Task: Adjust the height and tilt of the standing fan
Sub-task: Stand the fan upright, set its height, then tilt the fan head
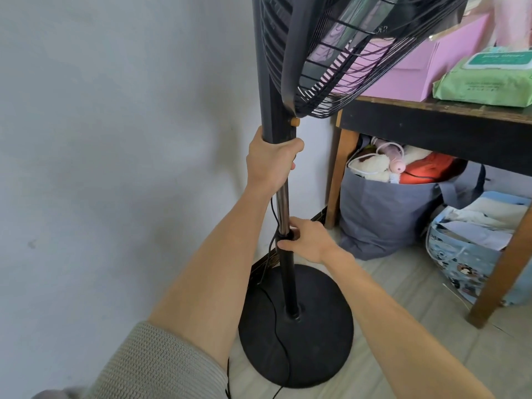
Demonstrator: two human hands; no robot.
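Head view: the standing fan [277, 110] is by the wall on the left, its round base [316, 341] on the floor near the table [431, 119] at right. The left hand [270, 165] reaches up, fingers wrapped round the black upper column. The right hand [309, 240], lower down, pinches the locking collar [294, 234] where the metal tube [283, 205] enters the lower pole. Its fingers cover most of the collar. The fan head [345, 53] is cut off at the top edge.

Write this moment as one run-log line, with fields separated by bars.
step: height adjustment | left hand: grips upper column | right hand: grips pole collar | base: on floor
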